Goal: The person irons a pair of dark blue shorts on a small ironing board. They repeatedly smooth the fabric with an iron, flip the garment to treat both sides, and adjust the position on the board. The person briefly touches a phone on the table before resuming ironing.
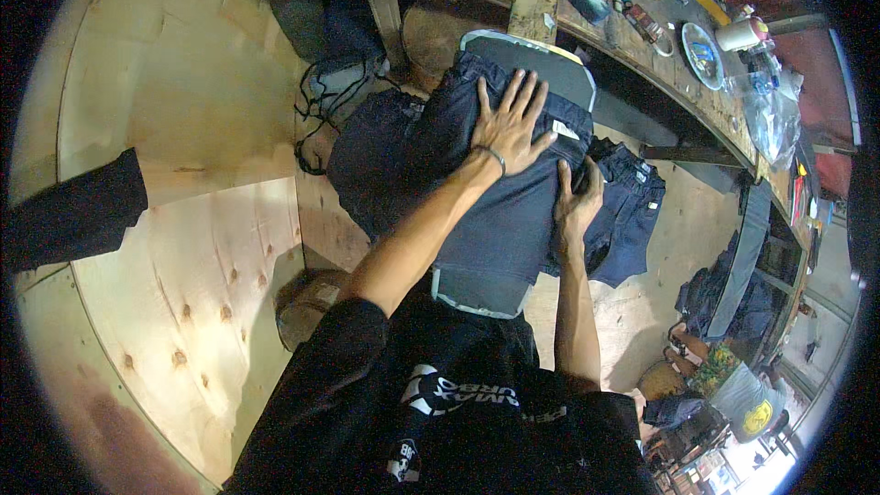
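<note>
A pair of dark denim shorts (495, 211) with a small white label near the waistband lies over a grey, light-rimmed board (481, 293) in front of my body. My left hand (511, 128) rests flat on the upper part of the shorts, fingers spread, a dark band round its wrist. At the right edge of the cloth, my right hand (579, 202) has its thumb and bent fingers on either side of the fabric. More dark shorts (628, 206) lie to the right of the board, and a dark garment (371, 151) lies to its left.
A wooden workbench (678, 82) curves along the far right, bearing a plate (703, 55), a thread cone (741, 34) and plastic bags. Plywood panels (183, 128) stand at left, with dark cloth (78, 211) over one. Another person (747, 399) is at lower right.
</note>
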The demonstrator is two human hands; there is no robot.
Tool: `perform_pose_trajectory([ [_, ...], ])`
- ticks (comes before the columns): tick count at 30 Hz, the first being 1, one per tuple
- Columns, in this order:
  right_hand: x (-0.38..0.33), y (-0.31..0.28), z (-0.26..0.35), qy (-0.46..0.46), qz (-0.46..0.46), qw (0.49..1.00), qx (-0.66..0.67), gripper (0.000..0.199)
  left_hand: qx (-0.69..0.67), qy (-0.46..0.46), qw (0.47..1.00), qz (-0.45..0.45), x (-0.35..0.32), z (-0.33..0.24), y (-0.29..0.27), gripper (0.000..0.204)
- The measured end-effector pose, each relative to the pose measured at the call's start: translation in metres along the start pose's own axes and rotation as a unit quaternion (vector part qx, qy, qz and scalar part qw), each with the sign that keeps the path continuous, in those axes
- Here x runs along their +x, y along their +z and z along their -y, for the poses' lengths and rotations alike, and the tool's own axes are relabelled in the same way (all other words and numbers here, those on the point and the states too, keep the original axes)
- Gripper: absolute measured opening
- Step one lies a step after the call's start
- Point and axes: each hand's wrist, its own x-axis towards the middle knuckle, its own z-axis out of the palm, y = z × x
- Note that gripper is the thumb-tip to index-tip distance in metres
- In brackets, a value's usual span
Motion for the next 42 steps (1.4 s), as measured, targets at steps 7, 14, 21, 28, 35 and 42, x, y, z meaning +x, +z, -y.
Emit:
perform_pose_trajectory([
  [7, -0.045, -0.043, 0.008, -0.032, 0.121, 0.992, 0.005, 0.077, 0.072, 0.009, 0.992, -0.1, 0.002, -0.02, -0.017, 0.085],
  [14, -0.072, -0.036, 0.001, 0.077, 0.095, 0.992, 0.025, 0.071, 0.073, 0.078, 0.918, 0.383, 0.011, -0.059, -0.08, 0.081],
  [21, -0.074, -0.039, 0.006, 0.067, 0.066, 0.995, -0.015, 0.073, 0.394, 0.164, 0.736, 0.525, 0.03, -0.113, -0.102, 0.061],
  [28, -0.065, -0.033, -0.005, 0.128, 0.135, 0.982, 0.042, 0.074, 0.181, 0.162, 0.962, 0.128, -0.007, -0.052, -0.057, 0.024],
  [35, -0.057, -0.056, 0.021, 0.098, 0.066, 0.993, 0.0, 0.08, -0.005, 0.22, 0.972, -0.079, -0.062, -0.018, -0.046, 0.068],
  [42, -0.118, -0.04, 0.053, -0.361, 0.375, 0.852, 0.057, 0.097, -0.054, -0.02, 0.997, -0.048, 0.001, 0.026, -0.041, 0.15],
])
